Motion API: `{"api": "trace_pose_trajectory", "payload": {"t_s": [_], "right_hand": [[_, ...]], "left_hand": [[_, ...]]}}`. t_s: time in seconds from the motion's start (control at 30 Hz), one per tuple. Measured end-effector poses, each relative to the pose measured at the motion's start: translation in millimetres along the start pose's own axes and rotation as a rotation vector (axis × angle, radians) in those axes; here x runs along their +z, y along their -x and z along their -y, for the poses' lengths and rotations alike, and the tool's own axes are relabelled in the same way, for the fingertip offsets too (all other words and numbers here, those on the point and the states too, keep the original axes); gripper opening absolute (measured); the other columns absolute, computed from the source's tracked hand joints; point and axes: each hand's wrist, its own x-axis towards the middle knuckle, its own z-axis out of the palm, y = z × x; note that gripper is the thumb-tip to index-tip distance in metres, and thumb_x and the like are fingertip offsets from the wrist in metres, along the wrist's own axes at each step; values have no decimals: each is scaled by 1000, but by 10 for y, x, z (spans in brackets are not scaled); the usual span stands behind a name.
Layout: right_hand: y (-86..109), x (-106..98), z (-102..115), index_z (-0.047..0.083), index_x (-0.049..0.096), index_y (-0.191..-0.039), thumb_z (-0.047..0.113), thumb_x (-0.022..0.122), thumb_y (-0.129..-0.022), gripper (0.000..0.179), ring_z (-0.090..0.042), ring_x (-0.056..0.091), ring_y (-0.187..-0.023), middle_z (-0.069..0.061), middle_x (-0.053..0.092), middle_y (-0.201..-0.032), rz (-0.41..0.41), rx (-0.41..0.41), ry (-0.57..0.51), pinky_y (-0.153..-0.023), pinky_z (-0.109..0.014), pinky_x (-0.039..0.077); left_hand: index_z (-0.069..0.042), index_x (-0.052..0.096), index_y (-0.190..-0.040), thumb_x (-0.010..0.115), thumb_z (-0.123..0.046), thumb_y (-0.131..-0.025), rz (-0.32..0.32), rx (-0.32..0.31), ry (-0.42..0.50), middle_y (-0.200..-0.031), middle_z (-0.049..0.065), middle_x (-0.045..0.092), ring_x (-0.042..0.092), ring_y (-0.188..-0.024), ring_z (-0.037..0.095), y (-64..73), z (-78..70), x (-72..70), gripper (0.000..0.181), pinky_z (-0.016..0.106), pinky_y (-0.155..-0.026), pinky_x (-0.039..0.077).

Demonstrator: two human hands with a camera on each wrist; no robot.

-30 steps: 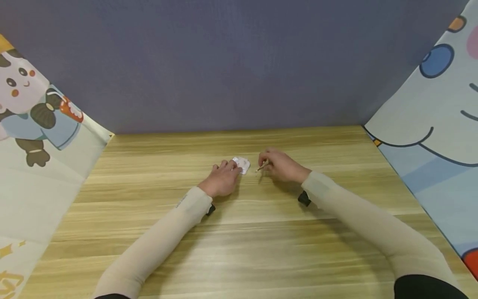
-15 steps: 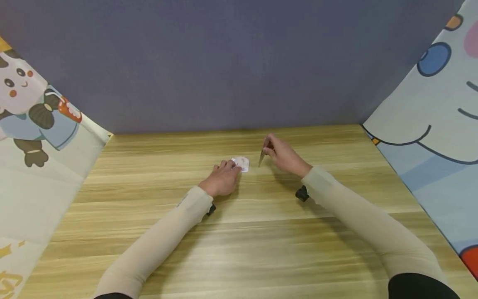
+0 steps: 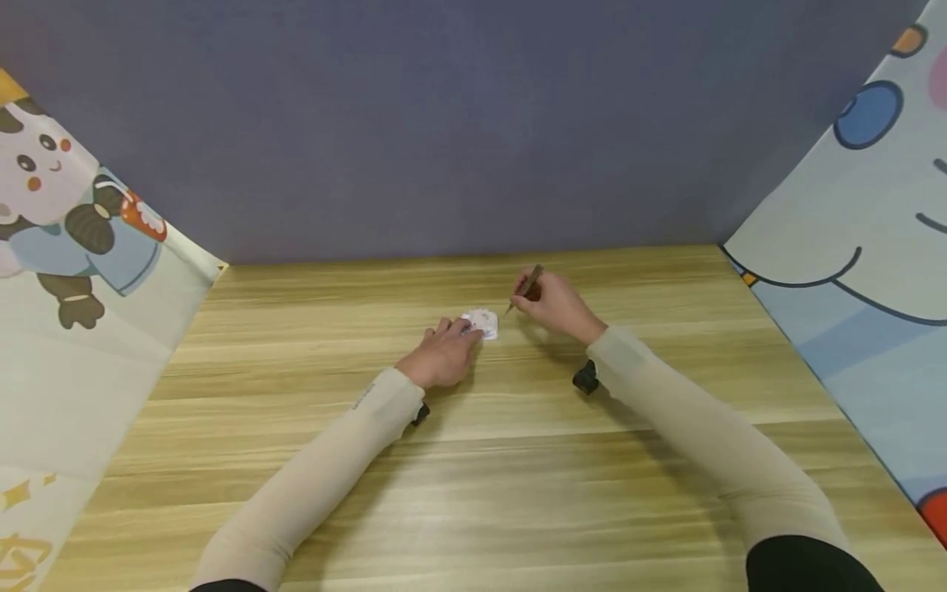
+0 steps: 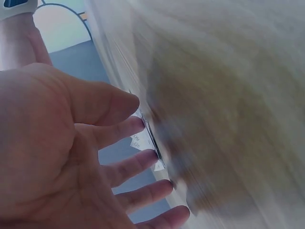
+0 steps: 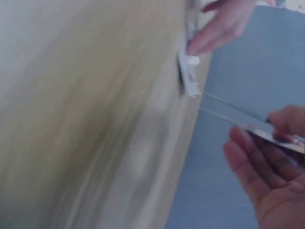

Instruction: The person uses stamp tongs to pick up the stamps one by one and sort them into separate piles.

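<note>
Small white printed paper sheets [image 3: 486, 322], perhaps a stack of stickers, lie flat toward the back of the table. My left hand [image 3: 444, 359] rests on their left side, with fingertips pressing them down; print shows on the paper [image 4: 139, 140] in the left wrist view. Just right of the paper, my right hand [image 3: 560, 307] pinches a pair of thin metal tweezers [image 3: 528, 284] between thumb and fingers. Two separated tips point at the edge of the sheets [image 5: 189, 83] in the right wrist view. Whether they touch is too blurred to tell.
A wood-grain table [image 3: 473, 493] spreads under both arms. Behind it stands a dark grey-blue panel [image 3: 473, 123]. Cartoon-printed panels border the left [image 3: 81, 345] and right [image 3: 851, 263] sides.
My right hand has turned the tweezers from lying low to tip-down, then brought the tips leftward and closer to the paper. The left hand has stayed in place on the sheets.
</note>
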Motion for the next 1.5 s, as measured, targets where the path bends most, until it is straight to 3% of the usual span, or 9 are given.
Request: {"api": "trace_pose_trajectory", "payload": {"t_s": [0.1, 0.2, 0.43, 0.77, 1.13, 1.37, 1.5], "right_hand": [[-66, 35, -6, 12, 62, -90, 16, 66, -90, 6, -13, 59, -72, 0, 62, -83, -64, -75, -4, -66, -31, 49], [-125, 81, 0, 13, 64, -89, 20, 67, -89, 8, -10, 59, -71, 3, 63, -82, -77, -105, 8, -66, -28, 49], [-190, 172, 48, 11, 64, -89, 15, 69, -87, 6, -13, 60, -73, 1, 63, -82, -54, -74, -29, -69, -29, 50], [-207, 262, 32, 8, 65, -88, 8, 69, -86, 4, -13, 60, -71, 0, 63, -80, -31, -93, -71, -65, -27, 50], [-191, 236, 59, 9, 64, -86, 8, 68, -87, 4, -15, 58, -68, 0, 63, -78, -45, -34, -52, -62, -30, 48], [-187, 233, 58, 7, 65, -87, 10, 66, -87, 3, -14, 59, -69, -1, 64, -79, -34, -48, -62, -63, -30, 49], [-179, 206, 64, 8, 66, -86, 10, 64, -89, 4, -13, 59, -68, 0, 63, -79, -72, -56, -45, -63, -30, 49]], "left_hand": [[-17, 35, -147, 44, -19, -99, 4, -4, -1, -150, 8, 27, 24, -134, 29, 4, -3, -3, 49, 48, -103, 27], [-17, 34, -148, 43, -19, -100, 10, -8, 0, -151, 8, 26, 23, -134, 29, 8, -7, -6, 49, 49, -103, 26], [-17, 33, -148, 42, -20, -100, 12, -8, 6, -151, 8, 25, 23, -134, 29, 12, -9, -4, 49, 49, -104, 26], [-19, 34, -148, 44, -21, -99, 5, -5, -12, -150, 8, 27, 24, -133, 28, -1, 13, 21, 50, 48, -103, 28], [-23, 38, -146, 42, -23, -100, -20, 10, -22, -147, 10, 30, 28, -130, 30, 6, -10, 29, 46, 49, -100, 30], [-23, 37, -147, 44, -23, -100, -17, 2, -40, -148, 9, 30, 28, -130, 30, 1, -20, 22, 48, 49, -100, 31], [-21, 34, -148, 45, -23, -99, -9, -7, -34, -149, 10, 28, 26, -132, 30, -1, -21, 18, 50, 49, -102, 29]]}}
